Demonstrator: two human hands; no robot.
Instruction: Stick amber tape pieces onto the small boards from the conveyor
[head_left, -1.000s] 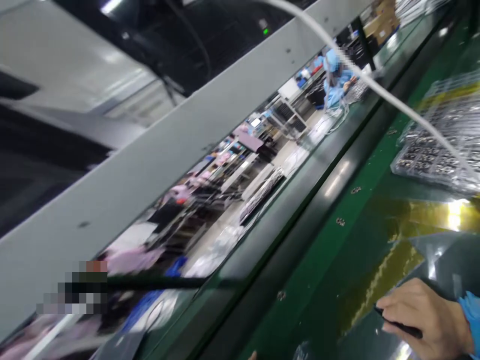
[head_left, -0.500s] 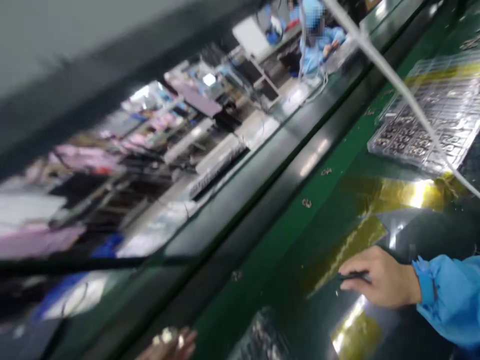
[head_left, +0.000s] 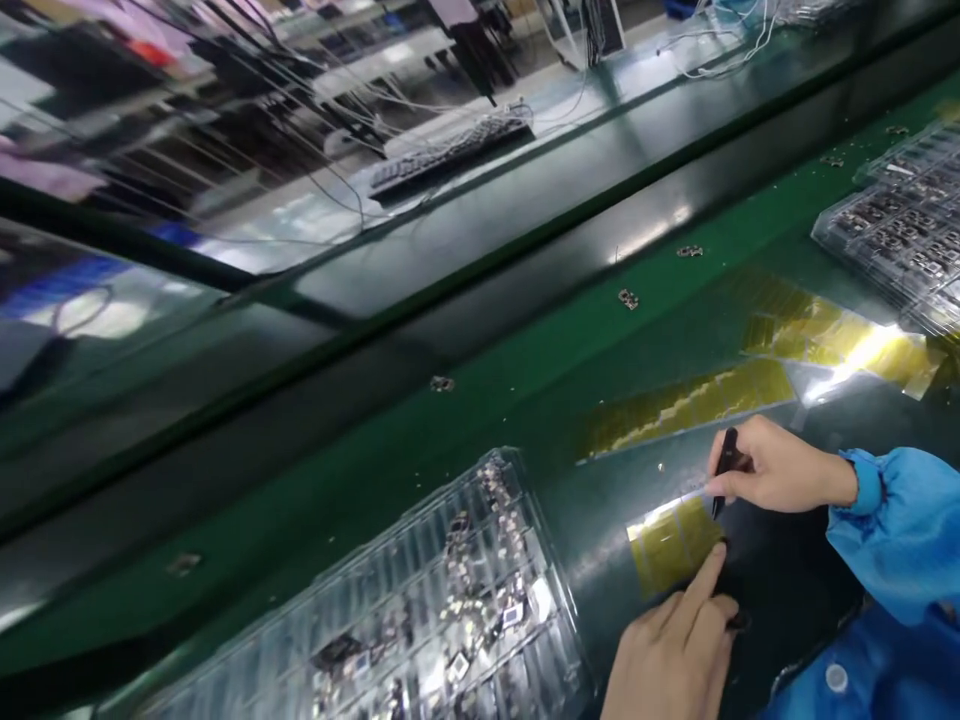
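My right hand (head_left: 780, 472), in a blue sleeve, pinches black tweezers (head_left: 724, 470) with the tips pointing down at a dark mat beside a patch of yellow tape (head_left: 670, 540). My left hand (head_left: 675, 650) lies at the bottom edge with its index finger stretched out, the fingertip touching the mat at the edge of that tape, just below the tweezer tips. The other left fingers are curled. A clear plastic tray (head_left: 420, 620) with several small metal parts lies left of my left hand.
A second clear tray of parts (head_left: 900, 230) sits at the far right. Strips of yellow tape (head_left: 690, 405) cross the green bench. A few loose small parts (head_left: 628, 298) lie near a dark conveyor strip (head_left: 480, 240). Other workstations with cables show beyond.
The camera has swung down from the far benches to the work surface. My right hand has turned the tweezers upright, and my left hand has come in with its finger on the tape.
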